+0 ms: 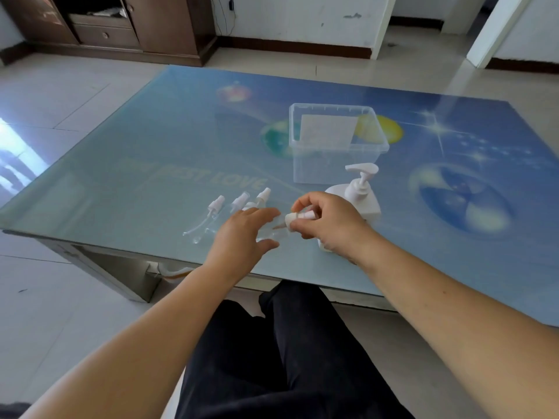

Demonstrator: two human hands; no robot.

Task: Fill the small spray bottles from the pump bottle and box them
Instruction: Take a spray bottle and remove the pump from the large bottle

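Note:
My left hand point(245, 234) grips a small clear spray bottle point(272, 232) near the table's front edge. Right beside it, my right hand point(328, 220) pinches that bottle's white spray cap point(298, 218) at the neck; whether the cap is on or off I cannot tell. Three more small spray bottles with white caps point(240, 201) lie just beyond my left hand. The leftmost one point(215, 204) shows a thin dip tube trailing toward the edge. The white pump bottle point(361, 189) stands behind my right hand. The clear plastic box point(337, 146) stands open farther back.
Everything sits on a glass-topped table point(151, 182) with a blue printed picture. A white paper sheet point(328, 131) shows inside the box. My legs in black trousers point(287, 358) are below the front edge. A brown cabinet point(121, 22) stands at the back left on the tiled floor.

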